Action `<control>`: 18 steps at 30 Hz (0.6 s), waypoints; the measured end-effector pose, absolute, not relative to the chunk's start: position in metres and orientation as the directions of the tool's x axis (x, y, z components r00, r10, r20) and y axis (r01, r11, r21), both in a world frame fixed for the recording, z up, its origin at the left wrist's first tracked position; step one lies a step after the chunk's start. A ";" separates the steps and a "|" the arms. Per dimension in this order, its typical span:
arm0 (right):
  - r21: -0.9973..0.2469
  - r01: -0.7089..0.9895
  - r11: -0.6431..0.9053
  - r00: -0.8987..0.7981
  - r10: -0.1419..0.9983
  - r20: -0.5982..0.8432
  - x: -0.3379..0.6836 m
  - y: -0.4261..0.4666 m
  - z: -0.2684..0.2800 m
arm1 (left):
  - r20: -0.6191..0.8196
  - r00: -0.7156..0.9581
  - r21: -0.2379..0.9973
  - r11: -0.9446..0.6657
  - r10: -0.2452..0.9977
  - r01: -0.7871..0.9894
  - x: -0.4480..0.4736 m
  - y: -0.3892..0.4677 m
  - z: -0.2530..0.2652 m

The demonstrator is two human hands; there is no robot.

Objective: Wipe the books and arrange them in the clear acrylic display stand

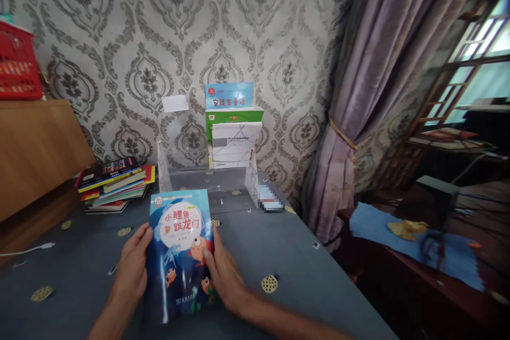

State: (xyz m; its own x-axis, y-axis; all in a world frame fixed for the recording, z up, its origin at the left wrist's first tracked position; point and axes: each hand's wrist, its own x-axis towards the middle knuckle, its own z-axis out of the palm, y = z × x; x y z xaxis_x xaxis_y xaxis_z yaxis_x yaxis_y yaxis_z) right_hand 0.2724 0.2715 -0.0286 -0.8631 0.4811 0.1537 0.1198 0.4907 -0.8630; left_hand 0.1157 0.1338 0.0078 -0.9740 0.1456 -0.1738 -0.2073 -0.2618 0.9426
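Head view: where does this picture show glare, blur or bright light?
Head view, lower middle: a pale streak of glare runs down the lower left of the book, though its title reads clearly; head view, right side: the blue cloth looks smeared, and the window glows bright.

left hand (133, 263): bare; rounded outline, knuckle area smooth at this resolution
left thumb (145, 238): bare, rounded tip
left wrist (119, 295): bare, slimmer than the hand
left forearm (104, 324): bare; short stretch visible, cropped by bottom edge
right hand (227, 273): bare; broad at the thumb base, tapering to the fingers
right thumb (209, 263): bare, long, rounded tip
right index finger (217, 236): bare, slim, partly visible
right wrist (244, 300): bare, slightly narrower than the hand
right forearm (287, 321): bare; longer stretch visible than left, outline blurred toward bottom edge
nails: too small to make out
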 end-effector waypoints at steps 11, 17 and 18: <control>-0.991 -0.118 0.069 -0.640 0.758 0.129 0.260 0.284 -0.023 | -0.087 -0.932 0.910 -0.354 0.351 -0.218 0.157 0.200 0.006; -0.795 -0.221 0.565 -0.629 0.540 0.559 0.271 0.317 -0.001 | 0.278 -0.904 0.930 -0.325 0.326 0.169 0.156 0.219 0.029; -0.760 -0.199 0.618 -0.646 0.501 0.576 0.275 0.323 -0.004 | 0.321 -0.885 0.926 -0.309 0.338 0.218 0.154 0.220 0.027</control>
